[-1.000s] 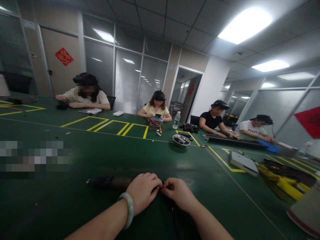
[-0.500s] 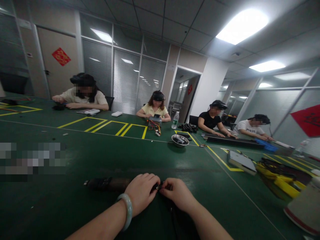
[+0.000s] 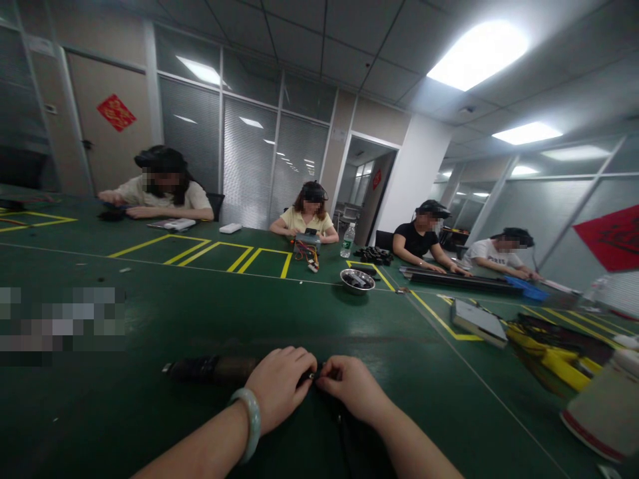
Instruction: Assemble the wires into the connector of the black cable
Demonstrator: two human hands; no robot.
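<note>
I log the left hand (image 3: 279, 386) curled over the right end of a dark brown-and-black cylindrical tool (image 3: 214, 369) on the green tabletop (image 3: 224, 313), right hand (image 3: 352, 389) pinching a small, indistinct dark part (image 3: 321, 366) beside it.

Tbl. (image 3: 200, 319) layout, clk ref. L hand (image 3: 281, 382)
Tool (image 3: 214, 369) 9 o'clk; R hand (image 3: 352, 384) 3 o'clk, adj.; bowl (image 3: 357, 290) w/ parts (image 3: 356, 279) 1 o'clk; bottle (image 3: 348, 241) behind bowl.

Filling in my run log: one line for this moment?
left hand: curled over dark tool; right hand: pinched beside left, contents unclear; metal bowl: beyond hands
</note>
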